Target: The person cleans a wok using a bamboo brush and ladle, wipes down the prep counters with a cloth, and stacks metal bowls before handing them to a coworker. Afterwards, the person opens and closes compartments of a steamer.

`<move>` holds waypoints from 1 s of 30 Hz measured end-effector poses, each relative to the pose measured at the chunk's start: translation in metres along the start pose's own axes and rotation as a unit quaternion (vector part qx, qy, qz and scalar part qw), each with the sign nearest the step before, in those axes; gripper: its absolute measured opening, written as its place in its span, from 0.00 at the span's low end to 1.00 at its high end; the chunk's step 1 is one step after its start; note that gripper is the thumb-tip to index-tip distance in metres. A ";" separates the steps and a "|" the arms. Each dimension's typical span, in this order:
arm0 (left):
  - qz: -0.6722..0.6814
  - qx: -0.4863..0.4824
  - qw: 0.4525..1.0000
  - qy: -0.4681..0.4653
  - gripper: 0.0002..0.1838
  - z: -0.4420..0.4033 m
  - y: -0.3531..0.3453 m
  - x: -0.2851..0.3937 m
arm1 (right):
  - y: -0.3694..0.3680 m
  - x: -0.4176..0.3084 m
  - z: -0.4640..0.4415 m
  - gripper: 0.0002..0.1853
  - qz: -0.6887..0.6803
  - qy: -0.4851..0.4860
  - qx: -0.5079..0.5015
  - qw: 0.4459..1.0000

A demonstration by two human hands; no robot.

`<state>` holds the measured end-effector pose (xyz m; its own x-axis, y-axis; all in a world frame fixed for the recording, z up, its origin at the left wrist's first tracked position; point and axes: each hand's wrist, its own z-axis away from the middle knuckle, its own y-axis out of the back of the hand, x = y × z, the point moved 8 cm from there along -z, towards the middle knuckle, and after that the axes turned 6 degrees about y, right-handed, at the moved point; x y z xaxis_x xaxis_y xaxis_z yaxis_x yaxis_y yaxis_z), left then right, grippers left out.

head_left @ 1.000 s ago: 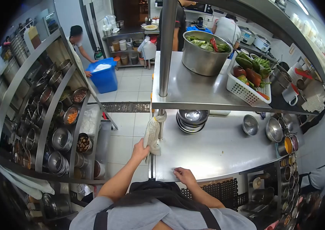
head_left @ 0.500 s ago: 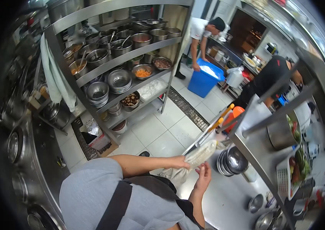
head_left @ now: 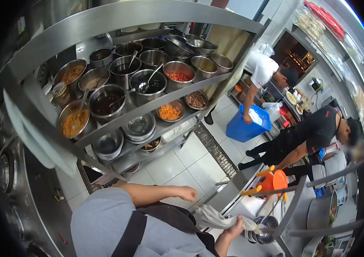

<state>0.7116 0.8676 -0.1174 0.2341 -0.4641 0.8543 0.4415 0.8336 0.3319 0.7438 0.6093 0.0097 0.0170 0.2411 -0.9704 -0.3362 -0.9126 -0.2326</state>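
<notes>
My left hand (head_left: 187, 193) is closed in a loose fist over the floor, in front of the steel shelf rack; no object shows in it. My right hand (head_left: 234, 228) grips the whitish cloth (head_left: 211, 217), which hangs at a post by the edge of the steel table. Steel bowls (head_left: 267, 222) stand just beyond that hand. Orange containers (head_left: 279, 180) with yellow-handled tools lie farther along the counter.
A steel rack (head_left: 160, 96) holds pots of food and stacked bowls. One person bends over a blue bin (head_left: 248, 123); another in dark clothes (head_left: 319, 128) leans over the counter. A steel pot (head_left: 320, 210) stands on the upper shelf at right.
The view has swung left toward the rack. My left hand has let go of the cloth, and my right hand has taken hold of it. The person in dark clothes now bends lower.
</notes>
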 end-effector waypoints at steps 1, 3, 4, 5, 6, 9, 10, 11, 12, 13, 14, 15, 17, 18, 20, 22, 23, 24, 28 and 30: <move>-0.006 0.030 0.999 0.038 0.18 -0.006 0.025 -0.032 | -0.003 -0.006 -0.002 0.11 0.017 -0.009 0.016 1.000; 0.015 0.067 0.994 0.081 0.15 0.014 0.071 -0.049 | 0.006 0.008 -0.010 0.10 0.005 -0.004 0.037 0.999; 0.018 0.061 0.994 0.088 0.15 0.018 0.087 -0.056 | -0.017 -0.012 0.008 0.09 -0.006 -0.008 0.046 0.999; 0.015 0.073 0.993 0.093 0.16 0.020 0.103 -0.062 | -0.023 -0.016 0.016 0.09 0.000 -0.015 0.050 0.999; 0.013 0.085 0.992 0.096 0.16 0.021 0.115 -0.067 | -0.025 -0.018 0.021 0.09 -0.005 -0.022 0.071 0.997; 0.083 0.097 0.986 0.109 0.16 0.022 0.143 -0.071 | -0.045 -0.033 0.039 0.04 -0.006 -0.047 0.081 0.996; 0.087 0.099 0.985 0.109 0.16 0.019 0.146 -0.071 | -0.040 -0.032 0.038 0.04 0.002 -0.052 0.081 0.995; 0.115 0.117 0.982 0.094 0.16 0.015 0.150 -0.069 | -0.032 -0.030 0.036 0.04 0.008 -0.056 0.082 0.995; 0.142 0.135 0.977 0.078 0.15 0.012 0.155 -0.067 | -0.021 -0.023 0.032 0.08 0.016 -0.079 0.041 0.996; 0.144 0.138 0.977 0.076 0.15 0.010 0.155 -0.064 | -0.032 -0.035 0.039 0.08 0.016 -0.077 0.038 0.996; 0.169 0.124 0.975 0.072 0.15 0.010 0.152 -0.058 | -0.046 -0.060 0.055 0.21 0.076 -0.080 0.054 0.992; 0.193 0.110 0.973 0.068 0.15 0.011 0.148 -0.055 | -0.053 -0.073 0.063 0.35 0.136 -0.082 0.072 0.985; 0.190 0.083 0.976 0.062 0.14 0.011 0.134 -0.053 | -0.040 -0.067 0.051 0.37 0.110 -0.092 0.076 0.987; 0.204 0.038 0.975 0.080 0.14 0.012 0.124 -0.057 | -0.040 -0.065 0.044 0.36 0.113 -0.088 0.079 0.987; 0.190 0.013 0.977 0.098 0.14 0.015 0.117 -0.066 | -0.043 -0.062 0.034 0.35 0.120 -0.082 0.084 0.986; 0.199 -0.014 0.973 0.121 0.16 0.014 0.110 -0.079 | -0.048 -0.060 0.023 0.34 0.126 -0.078 0.089 0.985; 0.200 -0.012 0.971 0.126 0.16 0.010 0.112 -0.087 | -0.051 -0.058 0.019 0.34 0.131 -0.079 0.089 0.984; 0.225 -0.001 0.965 0.137 0.13 0.005 0.115 -0.095 | -0.053 -0.057 0.013 0.34 0.135 -0.078 0.090 0.984; 0.287 0.048 0.943 0.159 0.11 -0.008 0.147 -0.088 | -0.065 -0.048 -0.012 0.32 0.145 -0.077 0.089 0.982; 0.308 0.071 0.934 0.164 0.12 -0.022 0.163 -0.091 | -0.075 -0.041 -0.027 0.31 0.150 -0.081 0.086 0.982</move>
<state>0.7815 1.0389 -0.1503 0.6697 0.0695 0.7394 0.0209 0.9935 -0.1123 0.7937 0.6593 0.0653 -0.2514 0.0321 -0.9674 -0.4572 -0.8849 0.0894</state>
